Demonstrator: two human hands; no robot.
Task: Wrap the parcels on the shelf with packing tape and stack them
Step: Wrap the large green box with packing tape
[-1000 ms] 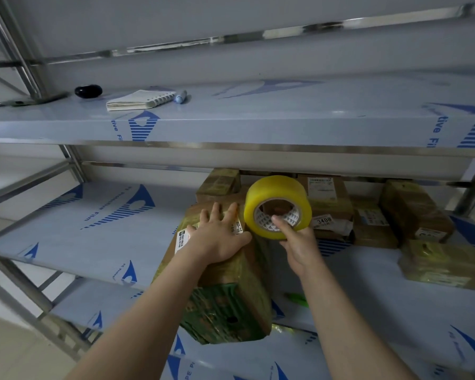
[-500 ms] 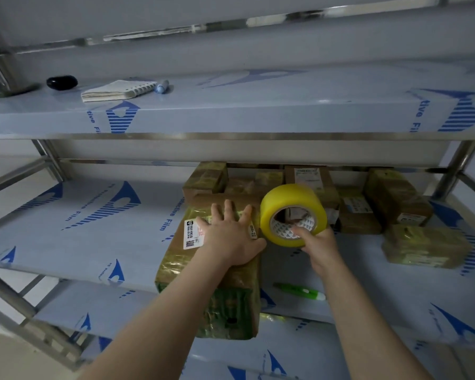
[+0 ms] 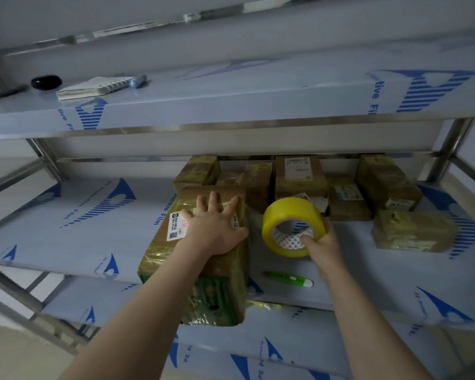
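Rightward off the brown cardboard parcel (image 3: 159,250) moves the yellow packing-tape roll (image 3: 288,215), in the closed grip of the right hand (image 3: 324,242). The left hand (image 3: 214,231), open, pins the parcel at the edge of the steel shelf (image 3: 80,229). Wrapping looks unfinished; stacking remains.

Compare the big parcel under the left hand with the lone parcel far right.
The big parcel overhangs the front edge of the shelf; the lone parcel lies fully on it. The big parcel has a green end; the lone parcel is plain brown. The left hand presses flat on the big parcel; no hand touches the lone parcel. Both wear glossy yellowish tape.
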